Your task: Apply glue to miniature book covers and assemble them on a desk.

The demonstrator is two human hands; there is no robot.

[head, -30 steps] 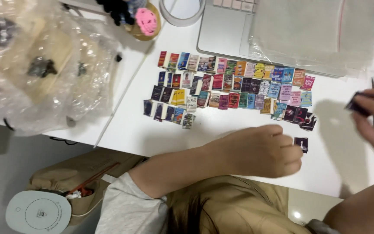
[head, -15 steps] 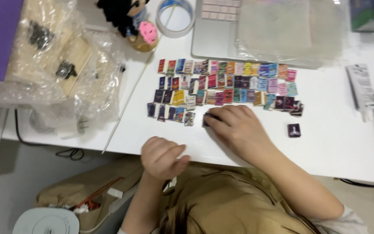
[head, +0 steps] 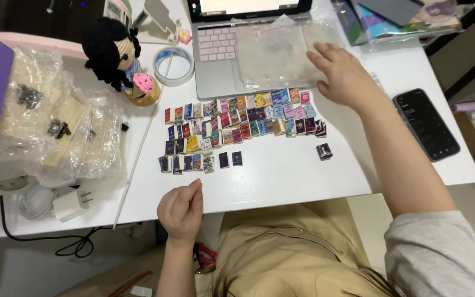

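Several tiny coloured book covers [head: 237, 125] lie in rows on the white table [head: 281, 176]. One dark miniature book [head: 324, 151] sits apart at the right. My right hand [head: 343, 77] is stretched forward with fingers spread, resting on a clear plastic bag [head: 273, 52] that lies over a laptop [head: 221, 52]. It holds nothing. My left hand [head: 181, 212] rests loosely curled at the table's near edge, below the rows, empty.
A crocheted doll [head: 117, 58] and a tape roll [head: 173, 65] stand at the back left. Clear bags with wooden parts [head: 56, 126] cover the left side. A black phone [head: 425, 124] lies at the right. A white charger [head: 68, 204] sits near the front left.
My right hand left the bottom row of tiny books and reached forward to the plastic bag on the laptop. Two small books now lie at that row's right end. The view tilted up.
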